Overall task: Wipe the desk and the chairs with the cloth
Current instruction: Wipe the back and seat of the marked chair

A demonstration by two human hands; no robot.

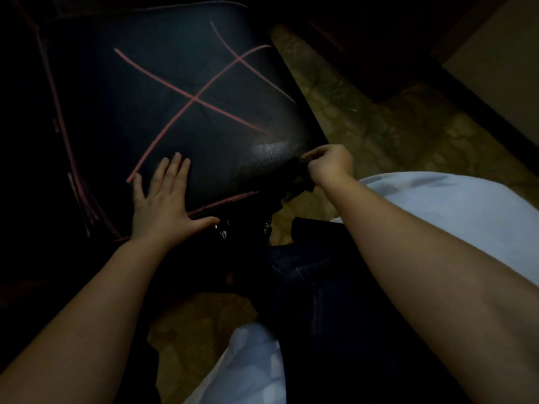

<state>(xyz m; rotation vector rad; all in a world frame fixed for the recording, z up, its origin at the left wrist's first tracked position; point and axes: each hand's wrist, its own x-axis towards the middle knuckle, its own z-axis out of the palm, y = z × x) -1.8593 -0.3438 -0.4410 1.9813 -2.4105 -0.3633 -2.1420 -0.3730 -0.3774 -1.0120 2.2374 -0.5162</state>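
A black padded chair seat (163, 91) fills the upper left, crossed by pink chalk-like lines (194, 97). My left hand (163, 199) lies flat with spread fingers on the seat's near edge. My right hand (328, 167) grips a dark cloth (297, 179) at the seat's near right corner; the cloth hangs partly over the edge. A shiny patch (268, 150) on the seat lies just left of the cloth.
Patterned carpet (393, 126) spreads to the right of the chair. Dark furniture (364, 39) stands at the top right beside a pale wall or panel (501, 68). My legs in dark trousers (320, 287) and a light shirt (437, 205) fill the foreground.
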